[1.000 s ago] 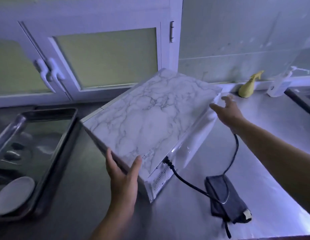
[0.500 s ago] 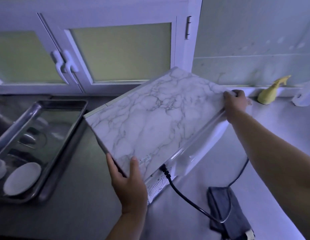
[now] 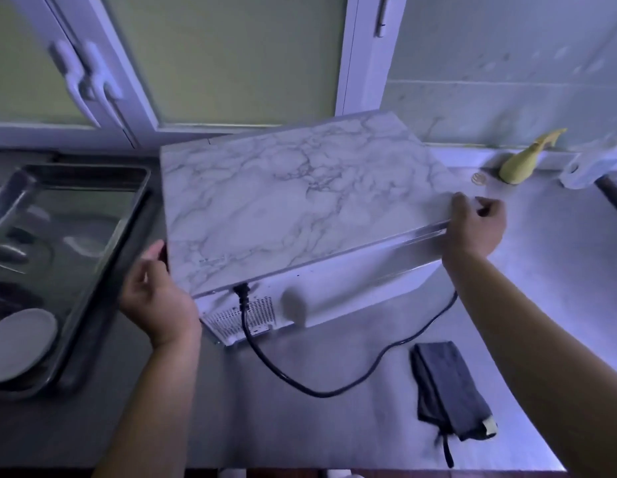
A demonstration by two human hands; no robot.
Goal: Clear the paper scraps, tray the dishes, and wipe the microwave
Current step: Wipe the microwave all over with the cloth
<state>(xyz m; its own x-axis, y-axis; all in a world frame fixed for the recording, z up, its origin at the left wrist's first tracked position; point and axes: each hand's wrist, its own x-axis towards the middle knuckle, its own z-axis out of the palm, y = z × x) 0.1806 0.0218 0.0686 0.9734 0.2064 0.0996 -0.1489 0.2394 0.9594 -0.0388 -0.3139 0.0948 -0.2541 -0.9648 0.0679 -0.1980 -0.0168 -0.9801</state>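
Head view: microwave [image 3: 300, 205], marble-patterned top, is being gripped at both ends on the steel counter [image 3: 558, 270], its vented back and power cord [image 3: 300, 381] facing the camera. Left hand [image 3: 158, 298] is being pressed against the near left corner, fingers curled round the side edge, tips hidden. Right hand [image 3: 472, 225] is being clamped on the right edge, thumb on top, fingers wrapped under the lip. Folded grey cloth [image 3: 451, 391] is lying apart on the counter to the right, untouched. Metal tray [image 3: 103, 270] is sitting just left of the microwave, a pale dish [image 3: 20, 336] in it. Yellow spray bottle [image 3: 520, 160] is standing by the back wall.

Step judged: the unit is being repositioned for the wipe. Next move probably calls for it to be set square, a hand freed, the cloth picked up.

Versus the earlier frames: the microwave is being seen rotated, its long side now nearly parallel to the wall, and the right hand is being closed on the edge where it was reaching open before.
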